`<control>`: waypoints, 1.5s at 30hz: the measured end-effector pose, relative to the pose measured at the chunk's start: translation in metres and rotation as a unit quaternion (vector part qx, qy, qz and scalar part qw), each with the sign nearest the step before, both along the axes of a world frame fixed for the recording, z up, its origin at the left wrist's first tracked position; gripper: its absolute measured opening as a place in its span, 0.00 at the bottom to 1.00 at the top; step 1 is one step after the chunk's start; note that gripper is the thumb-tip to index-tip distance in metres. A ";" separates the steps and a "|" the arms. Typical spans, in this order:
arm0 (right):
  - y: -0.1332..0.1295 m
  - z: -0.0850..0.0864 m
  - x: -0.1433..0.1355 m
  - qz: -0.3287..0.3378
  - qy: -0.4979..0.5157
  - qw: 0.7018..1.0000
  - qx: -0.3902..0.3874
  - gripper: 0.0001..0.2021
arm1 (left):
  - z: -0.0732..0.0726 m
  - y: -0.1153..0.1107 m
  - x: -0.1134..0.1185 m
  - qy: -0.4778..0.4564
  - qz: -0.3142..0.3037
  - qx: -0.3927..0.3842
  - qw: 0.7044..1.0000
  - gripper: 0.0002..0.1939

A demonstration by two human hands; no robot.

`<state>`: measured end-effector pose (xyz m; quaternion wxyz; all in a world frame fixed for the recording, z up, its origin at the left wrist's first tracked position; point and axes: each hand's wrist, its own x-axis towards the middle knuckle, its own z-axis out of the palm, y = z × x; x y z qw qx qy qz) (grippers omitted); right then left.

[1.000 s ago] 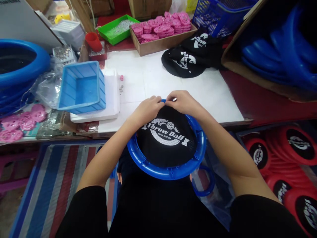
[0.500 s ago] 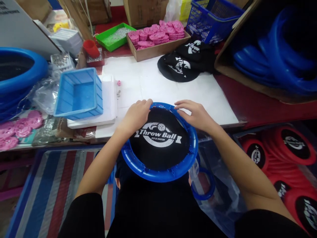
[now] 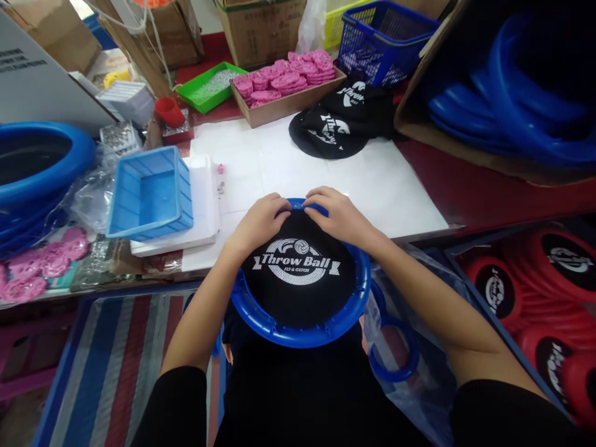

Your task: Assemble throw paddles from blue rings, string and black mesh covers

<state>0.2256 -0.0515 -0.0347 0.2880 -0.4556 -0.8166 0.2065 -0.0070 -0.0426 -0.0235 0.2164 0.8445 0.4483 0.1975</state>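
Observation:
A round blue plastic ring [image 3: 298, 335] rests tilted between my lap and the table's front edge. Across it lies a black mesh disc [image 3: 298, 304] printed "Throw Ball" in white. My left hand [image 3: 265, 220] is closed on the far rim, its thumb on the mesh edge and fingers over the ring. Close beside it, my right hand [image 3: 335, 214] pinches the same far rim from the other side. The fingertips nearly meet there. Further back on the white table sheet sits a pile of printed black mesh discs [image 3: 330, 133].
A light-blue bin [image 3: 151, 192] stands on the left. A carton of pink pieces [image 3: 284, 77], a green tray [image 3: 207, 90] and a blue basket [image 3: 382, 43] line the back. Blue rings [image 3: 512, 93] fill a box at right; red discs [image 3: 549, 310] lie below.
My right hand has moved left along the rim, from spread fingers to a pinch beside my left hand. The left hand stays on the rim; the view has shifted slightly.

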 end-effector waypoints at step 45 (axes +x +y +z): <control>-0.018 0.006 0.028 0.068 -0.065 0.985 -0.143 0.01 | 0.019 -0.032 -0.045 0.082 0.149 -0.029 0.985 0.10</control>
